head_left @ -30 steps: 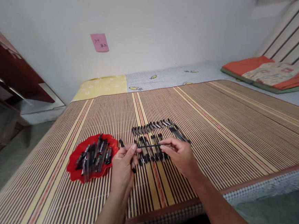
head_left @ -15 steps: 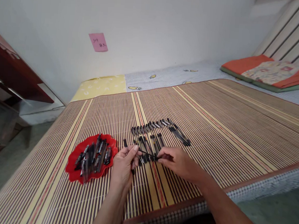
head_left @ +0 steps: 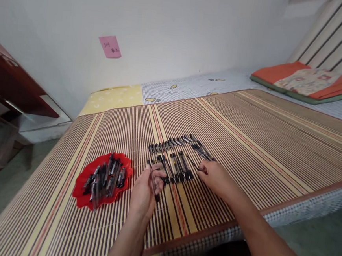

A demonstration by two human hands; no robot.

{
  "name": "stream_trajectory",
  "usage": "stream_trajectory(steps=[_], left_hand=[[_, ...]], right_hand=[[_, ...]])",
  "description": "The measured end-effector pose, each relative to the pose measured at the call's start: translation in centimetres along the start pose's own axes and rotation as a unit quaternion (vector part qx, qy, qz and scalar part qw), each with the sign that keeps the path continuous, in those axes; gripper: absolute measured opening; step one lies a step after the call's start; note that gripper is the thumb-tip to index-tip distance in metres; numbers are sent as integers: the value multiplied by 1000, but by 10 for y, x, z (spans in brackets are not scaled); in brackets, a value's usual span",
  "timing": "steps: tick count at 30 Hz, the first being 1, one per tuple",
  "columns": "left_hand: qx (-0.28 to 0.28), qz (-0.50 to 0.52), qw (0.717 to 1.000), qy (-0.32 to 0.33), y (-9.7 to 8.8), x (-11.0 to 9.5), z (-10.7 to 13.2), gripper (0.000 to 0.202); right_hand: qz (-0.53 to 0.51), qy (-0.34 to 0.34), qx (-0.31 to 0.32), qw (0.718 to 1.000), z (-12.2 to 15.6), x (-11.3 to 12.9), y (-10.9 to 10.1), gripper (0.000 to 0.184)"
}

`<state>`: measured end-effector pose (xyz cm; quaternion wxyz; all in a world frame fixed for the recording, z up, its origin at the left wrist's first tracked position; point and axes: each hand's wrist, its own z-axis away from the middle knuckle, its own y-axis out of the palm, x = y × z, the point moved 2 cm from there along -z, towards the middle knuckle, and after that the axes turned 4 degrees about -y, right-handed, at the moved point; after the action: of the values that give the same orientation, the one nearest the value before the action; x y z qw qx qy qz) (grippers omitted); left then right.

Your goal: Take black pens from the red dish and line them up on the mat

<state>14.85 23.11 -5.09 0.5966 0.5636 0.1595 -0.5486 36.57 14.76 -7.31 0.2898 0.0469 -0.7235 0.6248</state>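
On a striped bamboo mat (head_left: 246,149) lie several black pen parts in rows: caps (head_left: 169,143), barrels (head_left: 174,165) and thin refills (head_left: 203,151). My left hand (head_left: 147,189) is closed around a black pen barrel (head_left: 153,180) just left of the rows. My right hand (head_left: 216,179) rests on the mat at the right end of the rows, fingertips pinched on a thin refill beside the refill pile. A red leaf-shaped dish (head_left: 83,194) with several more pen parts sits to the left of my left hand.
The mat covers a bed against a white wall with a pink note (head_left: 110,46). An orange folded cushion (head_left: 307,81) lies at the far right. A dark wooden cabinet (head_left: 11,88) stands at the left. The bed's front edge (head_left: 240,224) runs under my right forearm.
My hands have separated. The right hand moved right, to the refill pile. The left hand kept the barrel and lowered slightly.
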Motion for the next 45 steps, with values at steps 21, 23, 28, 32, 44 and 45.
stream_trajectory(steps=[21, 23, 28, 32, 44, 45], left_hand=[[66, -87, 992, -55, 8, 10, 8, 27], [129, -122, 980, -93, 10, 13, 11, 26], [224, -190, 946, -139, 13, 22, 17, 24], [240, -198, 940, -141, 13, 24, 18, 26], [41, -120, 992, -25, 3, 11, 7, 47], [41, -122, 991, -26, 3, 12, 7, 47]], right_hand=[[-171, -30, -5, 985, 0, 6, -3, 17], [-257, -41, -10, 966, 4, 21, -11, 22], [-394, -101, 92, 909, 15, 50, -15, 23], [-434, -91, 113, 889, 15, 44, -18, 11], [-135, 52, -89, 985, -3, -23, -7, 10], [-91, 45, -69, 992, -2, -19, -4, 13]])
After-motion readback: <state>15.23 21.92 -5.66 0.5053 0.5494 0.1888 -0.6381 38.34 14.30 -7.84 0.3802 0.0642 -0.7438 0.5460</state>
